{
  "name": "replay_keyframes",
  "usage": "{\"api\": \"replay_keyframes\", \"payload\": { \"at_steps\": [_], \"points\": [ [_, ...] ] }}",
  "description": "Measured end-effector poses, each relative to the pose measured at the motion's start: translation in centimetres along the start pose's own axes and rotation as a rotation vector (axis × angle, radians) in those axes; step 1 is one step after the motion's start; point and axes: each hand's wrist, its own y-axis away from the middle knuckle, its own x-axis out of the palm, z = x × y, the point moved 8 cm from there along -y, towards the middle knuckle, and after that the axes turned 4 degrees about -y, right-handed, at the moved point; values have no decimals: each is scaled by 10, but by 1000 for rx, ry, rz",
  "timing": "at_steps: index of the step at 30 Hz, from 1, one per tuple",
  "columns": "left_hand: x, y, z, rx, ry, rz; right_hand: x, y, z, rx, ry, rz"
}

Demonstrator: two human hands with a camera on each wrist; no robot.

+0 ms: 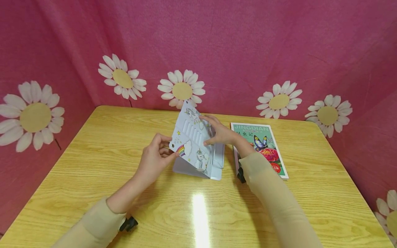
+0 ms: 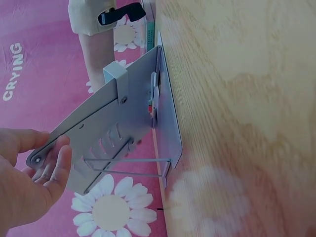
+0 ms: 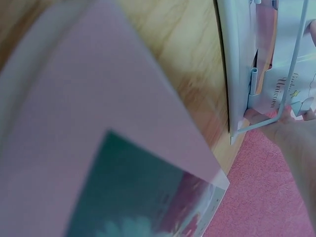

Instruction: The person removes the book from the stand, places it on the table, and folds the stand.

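A white metal book stand (image 1: 193, 137) printed with unicorns and a rainbow stands tilted on the table, its panel raised off the base (image 2: 170, 123). My left hand (image 1: 155, 155) pinches the panel's near left corner between thumb and fingers. Across the panel's front, toward its right side, my right hand (image 1: 220, 132) rests with thumb and fingers spread. Behind the panel, the left wrist view shows a wire prop (image 2: 123, 160) reaching to the base, beside a row of slots. The right wrist view shows a bent wire (image 3: 291, 74) along the stand's front edge.
A book (image 1: 263, 148) with a green cover, a butterfly and a red flower lies right of the stand, partly under the right forearm. The wooden table (image 1: 173, 213) meets a pink curtain (image 1: 229, 51) with daisies at the back and sides.
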Motion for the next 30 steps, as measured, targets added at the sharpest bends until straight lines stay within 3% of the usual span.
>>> {"api": "replay_keyframes", "payload": {
  "at_steps": [15, 24, 30],
  "points": [
    [5, 4, -1, -17, -3, 2, 0, -3, -1, -22, -10, 18],
    [-5, -2, -8, 134, -106, 29, 1, 19, 4, 53, 62, -104],
    [-8, -8, -3, 194, -207, 43, 15, 36, 17, 80, 52, -94]
  ]
}}
